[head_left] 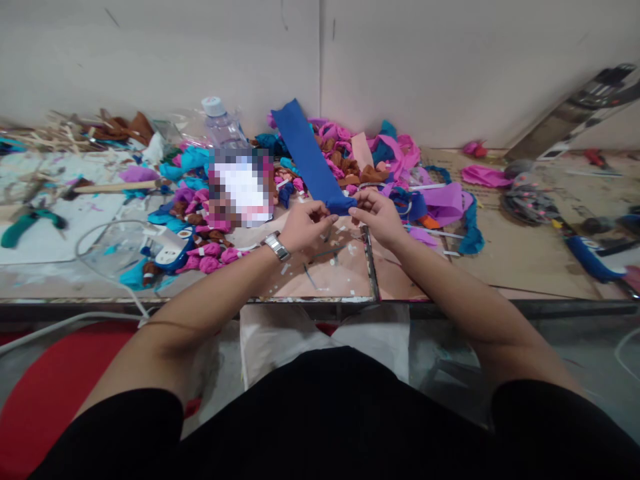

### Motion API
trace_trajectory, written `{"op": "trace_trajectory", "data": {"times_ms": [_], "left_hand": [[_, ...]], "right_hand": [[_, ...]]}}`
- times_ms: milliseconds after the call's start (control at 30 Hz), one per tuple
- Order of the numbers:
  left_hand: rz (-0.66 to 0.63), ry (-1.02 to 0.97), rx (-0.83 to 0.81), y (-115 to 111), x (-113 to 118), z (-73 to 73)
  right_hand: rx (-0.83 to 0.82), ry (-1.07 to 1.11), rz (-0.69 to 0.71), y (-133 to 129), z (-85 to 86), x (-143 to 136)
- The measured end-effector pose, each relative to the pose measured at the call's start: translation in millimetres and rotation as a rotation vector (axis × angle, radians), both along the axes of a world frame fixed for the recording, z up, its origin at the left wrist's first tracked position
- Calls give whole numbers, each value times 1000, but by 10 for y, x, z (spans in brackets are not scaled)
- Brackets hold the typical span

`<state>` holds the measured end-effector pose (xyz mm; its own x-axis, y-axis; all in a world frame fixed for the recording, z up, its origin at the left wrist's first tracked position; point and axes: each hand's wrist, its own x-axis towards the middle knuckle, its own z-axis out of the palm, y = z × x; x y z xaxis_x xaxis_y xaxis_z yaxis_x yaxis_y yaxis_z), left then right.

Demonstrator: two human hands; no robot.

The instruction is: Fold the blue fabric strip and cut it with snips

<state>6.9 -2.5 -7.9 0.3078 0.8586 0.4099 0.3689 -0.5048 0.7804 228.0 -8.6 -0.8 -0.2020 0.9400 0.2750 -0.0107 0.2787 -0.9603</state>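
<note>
A long dark blue crepe paper strip [311, 150] slants away from me over the heap, its near end bunched and gathered between my hands. My left hand [311, 225], with a metal watch on the wrist, is closed with thumb and fingers together at the left of the gathered end. On the right of that end, my right hand [376, 213] pinches the blue paper between thumb and fingers. Under and around the strip lie pink, brown, teal and purple crumpled paper pieces [343, 163].
Left of my hands stand a plastic bottle [226, 130] and a blue-white device [174, 250] with a cable. Farther left are a hammer [117, 187] and green-handled pliers [31, 225]. Purple paper [445, 203] and a dark round bundle [530, 200] lie rightward. A wall closes the back.
</note>
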Motion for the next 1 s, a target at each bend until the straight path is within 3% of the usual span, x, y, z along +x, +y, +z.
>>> {"op": "trace_trajectory", "data": {"times_ms": [233, 400, 533, 733, 1000], "left_hand": [[18, -137, -44, 27, 19, -65], [-140, -292, -149, 7, -3, -41], [-169, -105, -87, -30, -3, -33], [-214, 273, 35, -94, 21, -16], [-224, 181, 25, -110, 12, 8]], "right_hand": [[94, -110, -57, 22, -41, 10], [332, -438, -135, 6, -66, 49], [427, -604, -109, -16, -42, 68], [465, -655, -97, -29, 15, 88], [475, -691, -35, -46, 48, 98]]}}
